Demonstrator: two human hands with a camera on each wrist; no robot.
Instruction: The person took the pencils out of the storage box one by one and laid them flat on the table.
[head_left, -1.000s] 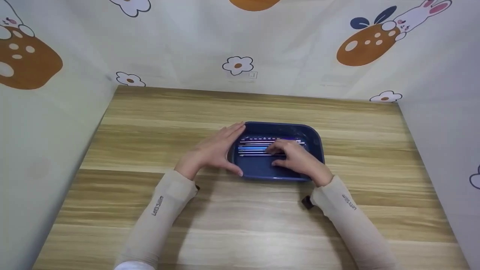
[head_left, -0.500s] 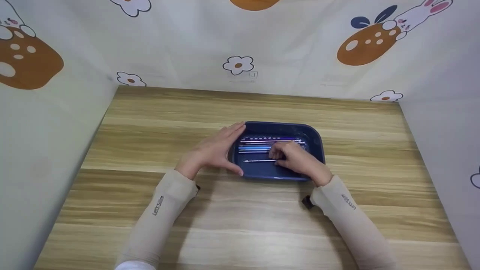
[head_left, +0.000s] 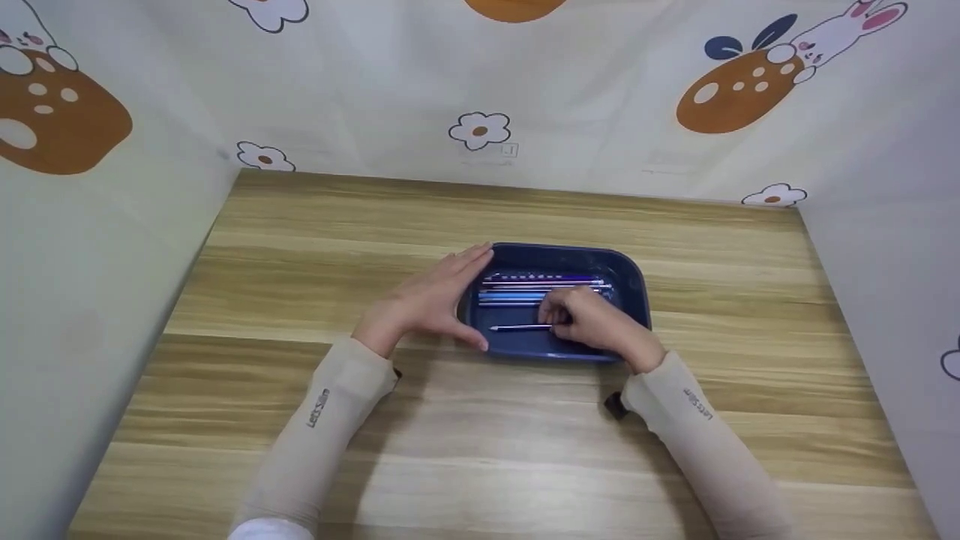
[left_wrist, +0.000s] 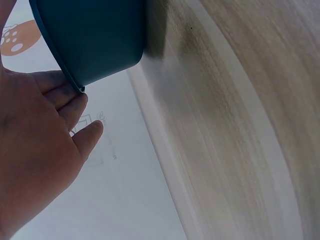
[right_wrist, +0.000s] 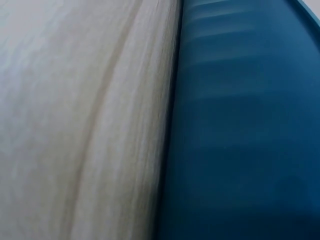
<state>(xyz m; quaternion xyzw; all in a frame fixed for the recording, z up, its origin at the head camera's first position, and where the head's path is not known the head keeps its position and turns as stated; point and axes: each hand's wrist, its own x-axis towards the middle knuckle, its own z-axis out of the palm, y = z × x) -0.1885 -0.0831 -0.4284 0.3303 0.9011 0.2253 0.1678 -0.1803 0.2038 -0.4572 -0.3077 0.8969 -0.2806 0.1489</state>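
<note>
A dark blue rectangular tray (head_left: pixel 525 354) with rounded corners sits mid-table. Several slender pencils (head_left: pixel 510 295), in purple, light blue and dark tones, lie side by side in its far half. My left hand (head_left: pixel 431 300) spreads along the tray's left end, thumb at the near corner and fingers at the far one; in the left wrist view its fingertips touch the rim. Inside the tray, my right hand (head_left: pixel 589 319) pinches a single dark pencil (head_left: pixel 517 327), pale tip pointing left, apart from the row. The fingers hide its right part. The right wrist view shows only the tray's outer wall (right_wrist: pixel 240 125) and tabletop.
The wood-grain table (head_left: pixel 480 442) extends on all sides of the tray. A pale cloth with flowers and rabbits (head_left: pixel 375 97) hangs behind it, and pale walls (head_left: pixel 112 262) stand left and right. Both forearms wear beige sleeves (head_left: pixel 330 412).
My right hand has drawn one pencil out of the row toward the tray's near side, its fingers now closed together on it. My left hand has stayed at the tray's left end.
</note>
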